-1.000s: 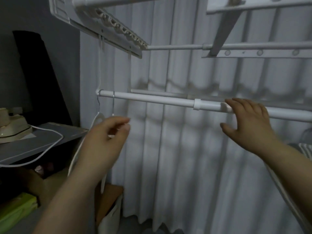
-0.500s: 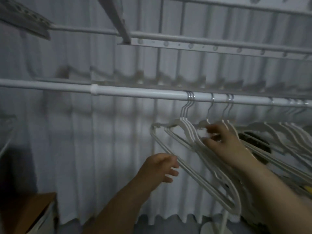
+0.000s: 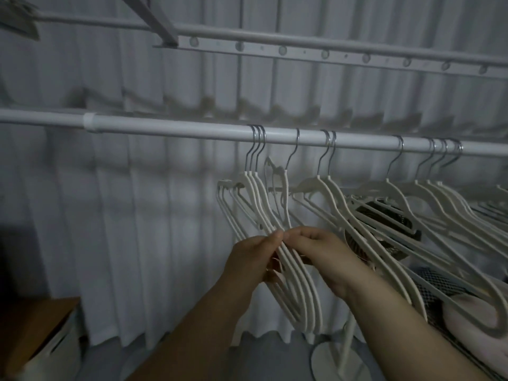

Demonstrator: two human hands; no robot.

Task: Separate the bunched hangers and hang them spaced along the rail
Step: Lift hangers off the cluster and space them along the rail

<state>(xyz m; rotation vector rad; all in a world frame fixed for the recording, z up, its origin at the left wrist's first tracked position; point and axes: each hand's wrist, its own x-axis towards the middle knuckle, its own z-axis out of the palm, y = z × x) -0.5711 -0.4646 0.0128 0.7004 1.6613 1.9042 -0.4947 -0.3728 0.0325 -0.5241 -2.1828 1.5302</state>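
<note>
A white rail runs across the view. Three white hangers hang bunched at its middle, metal hooks side by side. My left hand and my right hand meet at the lower arms of this bunch, fingertips pinching the thin white bars. A single hanger hangs just right of the bunch, then a pair, then several more hangers crowded toward the right end.
A white curtain hangs behind the rail. Above is a drying rack bar with holes. A cardboard box sits low left. A round white stand base is on the floor; dark mesh items lie behind the right hangers.
My view swung right from the rail's bare left end to the hangers. My left hand rose to the bunch, and my right hand dropped from the hanger shoulders to meet it.
</note>
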